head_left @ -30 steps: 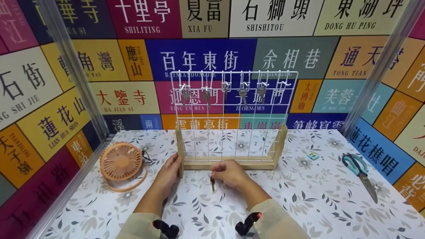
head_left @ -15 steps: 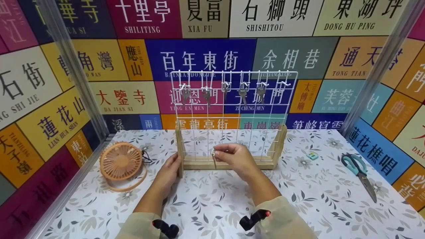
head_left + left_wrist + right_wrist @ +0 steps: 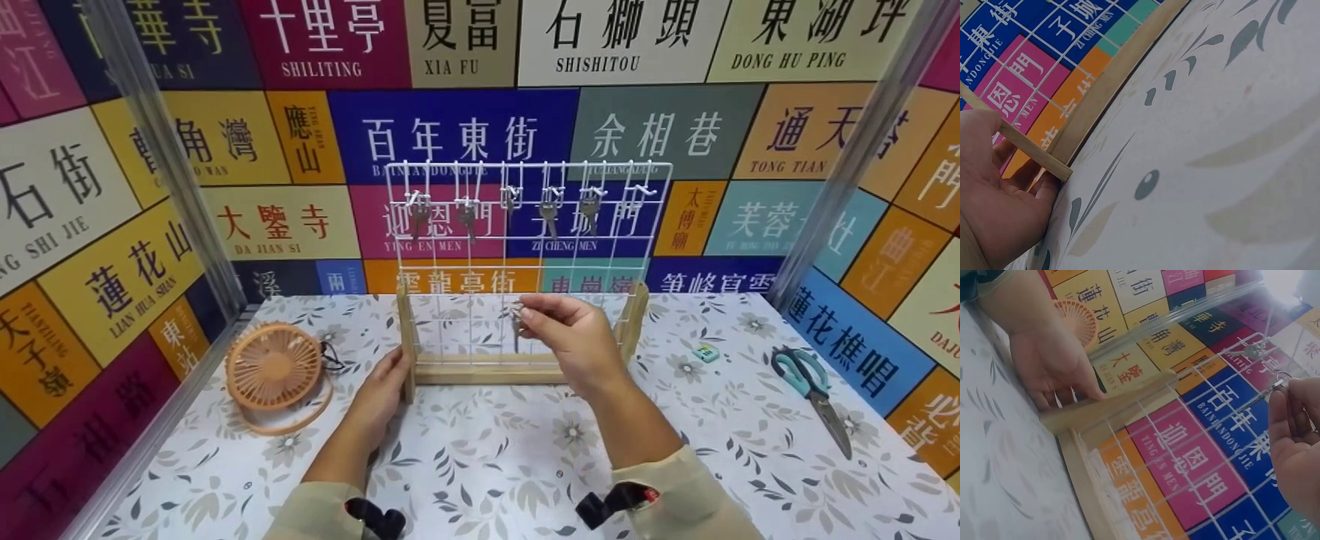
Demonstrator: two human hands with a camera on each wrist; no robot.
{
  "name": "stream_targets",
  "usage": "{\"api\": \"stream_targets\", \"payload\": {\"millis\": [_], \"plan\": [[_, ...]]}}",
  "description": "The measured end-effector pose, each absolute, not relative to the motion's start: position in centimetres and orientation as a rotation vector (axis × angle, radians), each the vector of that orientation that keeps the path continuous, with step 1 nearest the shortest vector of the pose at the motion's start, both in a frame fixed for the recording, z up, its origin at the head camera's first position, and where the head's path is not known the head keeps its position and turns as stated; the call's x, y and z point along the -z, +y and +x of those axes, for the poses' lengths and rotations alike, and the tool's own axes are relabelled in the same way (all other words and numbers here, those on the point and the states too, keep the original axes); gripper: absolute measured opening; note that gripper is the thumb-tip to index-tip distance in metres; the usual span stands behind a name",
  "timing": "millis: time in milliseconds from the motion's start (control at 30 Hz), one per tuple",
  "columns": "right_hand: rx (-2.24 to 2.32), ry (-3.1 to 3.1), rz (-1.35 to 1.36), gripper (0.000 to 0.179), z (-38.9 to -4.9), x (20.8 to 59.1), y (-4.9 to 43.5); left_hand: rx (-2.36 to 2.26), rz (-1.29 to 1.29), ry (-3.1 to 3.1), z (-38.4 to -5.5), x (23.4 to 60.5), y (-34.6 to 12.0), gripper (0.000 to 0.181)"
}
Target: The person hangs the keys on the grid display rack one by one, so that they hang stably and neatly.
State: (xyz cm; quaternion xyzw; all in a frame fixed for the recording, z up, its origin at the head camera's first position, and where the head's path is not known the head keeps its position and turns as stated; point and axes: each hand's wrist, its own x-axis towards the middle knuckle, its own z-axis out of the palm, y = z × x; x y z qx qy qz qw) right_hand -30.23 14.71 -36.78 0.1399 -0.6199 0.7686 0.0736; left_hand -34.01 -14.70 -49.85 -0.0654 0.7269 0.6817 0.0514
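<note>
My right hand [image 3: 574,341] pinches a small metal key [image 3: 516,334] by its ring between thumb and fingers. The key hangs downward in front of the lower part of a white wire grid rack [image 3: 450,266]. In the right wrist view, the key [image 3: 1253,401] and its ring show at the fingertips. My left hand [image 3: 382,386] grips the rack's left wooden upright; in the left wrist view, thumb and fingers lie on either side of that upright [image 3: 1033,152]. Several keys [image 3: 551,214] hang from white hooks along the rack's top. The rightmost hook [image 3: 639,193] carries no key.
An orange fan [image 3: 274,366] stands to the left of the rack. On the right lie a small green and white block [image 3: 706,352] and scissors with teal handles [image 3: 817,397]. Lettered panels wall in the flower-patterned tabletop [image 3: 480,480].
My right hand has lifted the key from just above the table, moving up and to the right in front of the grid. The left hand has stayed on the upright.
</note>
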Motion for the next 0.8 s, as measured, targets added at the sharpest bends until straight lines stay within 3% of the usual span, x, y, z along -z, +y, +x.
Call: {"api": "stream_targets", "payload": {"millis": [467,800], "plan": [[-2.116,-1.785,0.387,0.021,-28.4,30.5,23.3,-2.071,-0.181,2.202,-34.2,49.9,-14.8,0.072],[-2.218,-1.465,0.281,0.028,-30.2,26.3,26.1,-2.053,-0.203,2.211,-34.1,49.9,-14.9,0.075]]}}
